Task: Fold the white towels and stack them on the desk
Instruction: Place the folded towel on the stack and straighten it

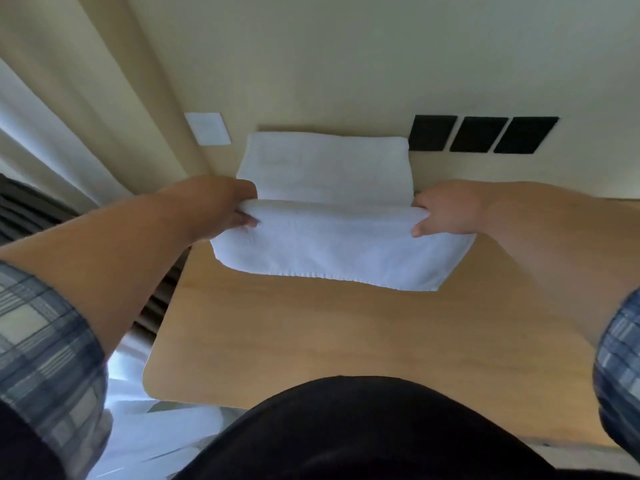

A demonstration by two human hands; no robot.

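White folded terry towel [332, 247] hangs level over the pale wooden counter [346, 327] because your left hand [225, 206] and right hand [446, 211] pinch its ends.

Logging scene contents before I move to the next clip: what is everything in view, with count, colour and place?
held towel: 1, white, over the desk, in front of the pile
folded towel pile: 1 pile, white, far edge of the desk against the wall; layers cannot be counted
desk: 1, light wood, centre
wall plate: 1, white, on the wall left of the pile
wall panels: 3, black, on the wall right of the pile
curtain: 1, cream, left
loose cloth: white, low left beside the desk; count unclear
sleeves: 2, blue plaid, left and right edges
left hand: 1, grips the held towel's left end
right hand: 1, pinches its right end
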